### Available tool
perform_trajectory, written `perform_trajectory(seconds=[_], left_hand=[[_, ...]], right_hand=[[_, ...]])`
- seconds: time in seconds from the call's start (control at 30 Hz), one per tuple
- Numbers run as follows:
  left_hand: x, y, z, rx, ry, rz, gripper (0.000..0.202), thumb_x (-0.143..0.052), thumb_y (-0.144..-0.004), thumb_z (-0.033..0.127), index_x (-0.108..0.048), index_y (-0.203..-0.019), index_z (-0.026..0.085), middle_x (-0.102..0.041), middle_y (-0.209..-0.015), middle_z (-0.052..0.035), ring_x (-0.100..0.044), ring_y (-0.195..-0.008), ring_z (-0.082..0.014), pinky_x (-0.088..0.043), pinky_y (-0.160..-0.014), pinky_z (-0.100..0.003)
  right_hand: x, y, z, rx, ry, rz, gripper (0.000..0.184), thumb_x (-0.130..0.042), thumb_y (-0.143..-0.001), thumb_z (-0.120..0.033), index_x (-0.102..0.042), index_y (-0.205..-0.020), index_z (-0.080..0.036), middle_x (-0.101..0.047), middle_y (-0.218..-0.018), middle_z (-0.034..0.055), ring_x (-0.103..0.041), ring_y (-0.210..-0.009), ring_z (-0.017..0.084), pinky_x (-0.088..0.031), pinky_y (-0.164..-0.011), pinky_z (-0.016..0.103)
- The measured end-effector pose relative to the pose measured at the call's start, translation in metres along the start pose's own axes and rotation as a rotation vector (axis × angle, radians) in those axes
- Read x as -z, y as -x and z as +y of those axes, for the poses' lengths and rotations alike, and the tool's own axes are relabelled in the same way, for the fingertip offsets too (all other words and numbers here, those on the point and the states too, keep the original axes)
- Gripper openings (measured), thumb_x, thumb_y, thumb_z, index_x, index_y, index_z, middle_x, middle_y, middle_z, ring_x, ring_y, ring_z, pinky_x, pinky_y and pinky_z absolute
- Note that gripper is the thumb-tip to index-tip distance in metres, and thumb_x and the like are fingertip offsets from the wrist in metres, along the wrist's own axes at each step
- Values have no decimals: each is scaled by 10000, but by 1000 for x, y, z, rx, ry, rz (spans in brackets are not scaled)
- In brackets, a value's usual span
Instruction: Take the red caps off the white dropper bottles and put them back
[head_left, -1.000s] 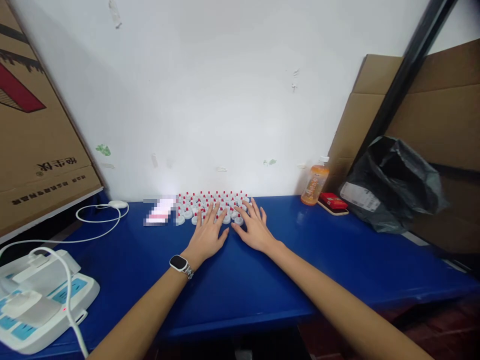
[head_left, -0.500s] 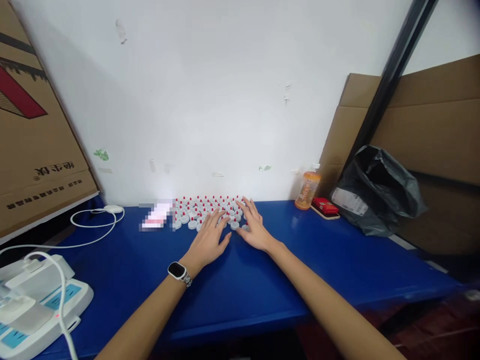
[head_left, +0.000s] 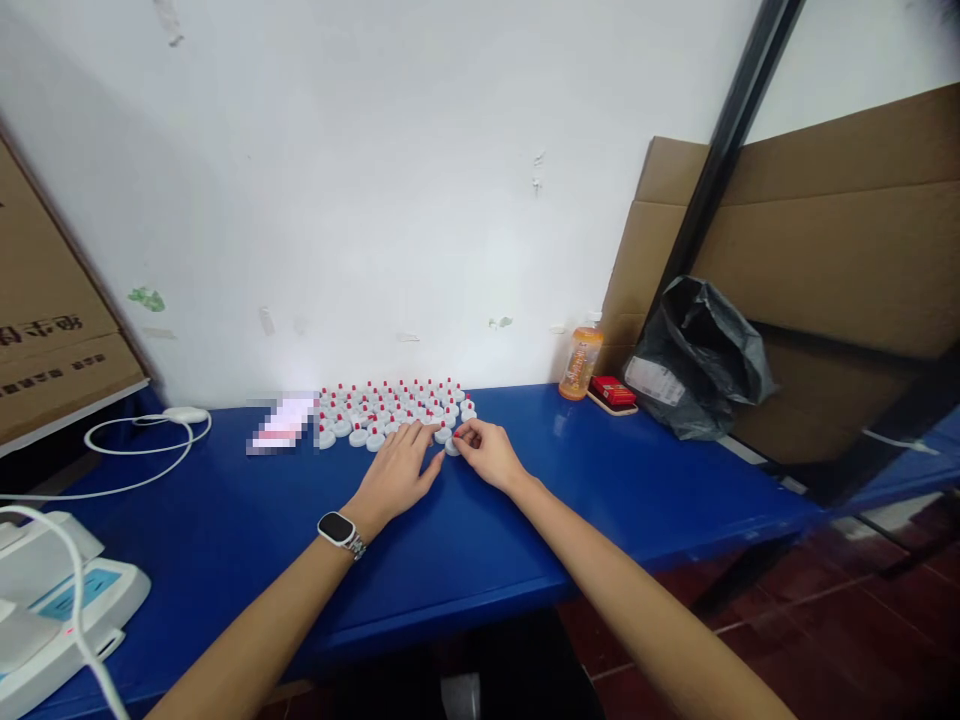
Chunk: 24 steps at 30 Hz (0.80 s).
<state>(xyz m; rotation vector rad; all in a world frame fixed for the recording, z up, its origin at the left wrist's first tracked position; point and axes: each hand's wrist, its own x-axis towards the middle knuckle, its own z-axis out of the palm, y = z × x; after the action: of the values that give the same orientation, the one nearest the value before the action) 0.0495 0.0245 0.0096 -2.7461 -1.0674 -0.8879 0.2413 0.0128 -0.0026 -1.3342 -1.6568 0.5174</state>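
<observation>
Head view: the right hand (head_left: 484, 448) has its thumb and fingers pinched on the red tip of 1 white cap (head_left: 451, 449), at the front right corner of the clustered red-tipped pieces (head_left: 386, 412) on the blue counter (head_left: 465, 550). The left hand (head_left: 401, 467), fingers released and loosely extended, reaches over the cluster's front edge; contact is unclear.

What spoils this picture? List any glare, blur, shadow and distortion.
Head view: the wall is brighter mid-frame, shadowed at upper left; head view: mosaic blocks cover a pale item left of the red-tipped white caps; head view: the floor at lower right looks soft, and the black post slants, probably wide-angle lens distortion.
</observation>
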Motion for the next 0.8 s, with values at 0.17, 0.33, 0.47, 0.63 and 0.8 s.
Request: perform_trajectory(seconds=[0.17,0.33,0.47,0.63,0.8], left_hand=[[16,10,-5,-36,169,-31,292,-464,-978,386,-552,-1187,202,-601,-1090,-89,-584,-1000,-231,-492,-911,-403],[30,26,-18,37,287,-76,243,-410,-1003,373,-565,-1104,215,-629,-1028,-65,-614,-920,-203,-516,-823,-350],[30,39,-31,143,273,-77,274,-343,-1027,383,-504,-1154,202,-613,-1028,-75,-613,-926,-215,-517,-827,-371],[28,41,-32,127,213,-55,264,-289,-1041,361,-473,-1132,195,-592,-1037,-83,-606,-936,-219,-511,-841,-377],[33,37,-29,39,143,-66,281,-292,-1039,371,-472,-1142,182,-585,-1069,-103,-588,-961,-230,-487,-870,-384]], right_hand=[[-17,6,-12,28,-361,-101,189,-645,-823,-363,-585,-816,-184,-629,-671,-20,-577,-597,124,-452,-619,258],[-41,-1,-26,-44,-600,-259,352,-648,-821,-516,-467,-787,-217,-614,-627,-26,-569,-563,132,-454,-600,267],[-58,-14,-38,147,-308,-240,299,-489,-939,-474,-455,-784,-220,-528,-644,-45,-495,-599,128,-398,-597,250],[-64,-18,-41,301,-70,-230,352,-308,-1020,-418,-484,-796,-212,-522,-710,-27,-492,-660,137,-384,-656,260],[-69,-12,-35,195,-186,-179,468,-292,-1012,-502,-500,-721,-201,-529,-640,-9,-490,-626,149,-389,-632,268]])
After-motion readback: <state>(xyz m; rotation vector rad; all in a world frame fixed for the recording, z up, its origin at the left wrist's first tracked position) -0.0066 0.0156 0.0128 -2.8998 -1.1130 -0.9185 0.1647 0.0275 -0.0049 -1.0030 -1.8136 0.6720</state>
